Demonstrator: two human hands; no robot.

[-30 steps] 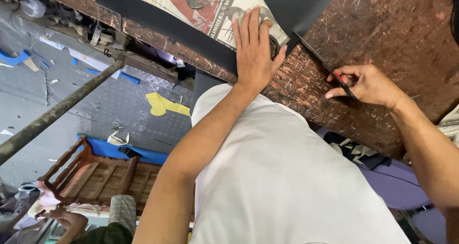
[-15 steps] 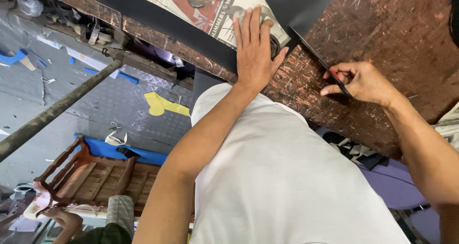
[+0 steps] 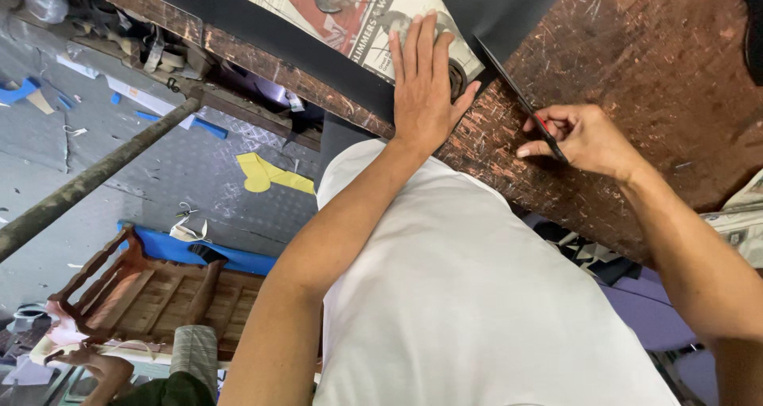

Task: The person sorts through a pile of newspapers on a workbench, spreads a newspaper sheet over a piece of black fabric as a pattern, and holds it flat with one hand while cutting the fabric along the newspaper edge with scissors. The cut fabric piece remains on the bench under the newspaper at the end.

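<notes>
The scarred wooden table point(image 3: 636, 64) is cut off above and right, bare beside the black sheet point(image 3: 509, 8). The newspaper pattern point(image 3: 350, 16) is pressed flat by the left hand point(image 3: 423, 96). A thin cutting tool point(image 3: 548, 139), partly hidden, is pinched by the right hand point(image 3: 584, 139) at the sheet's edge.

Scratched brown workbench point(image 3: 636, 48) bears black sheet point(image 3: 509, 8) and newspaper point(image 3: 358, 16).

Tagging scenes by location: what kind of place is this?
Likely a small craft or leather-cutting workshop: a heavily scored wooden workbench, black sheet material under a newspaper pattern, and offcuts on the floor.
</notes>
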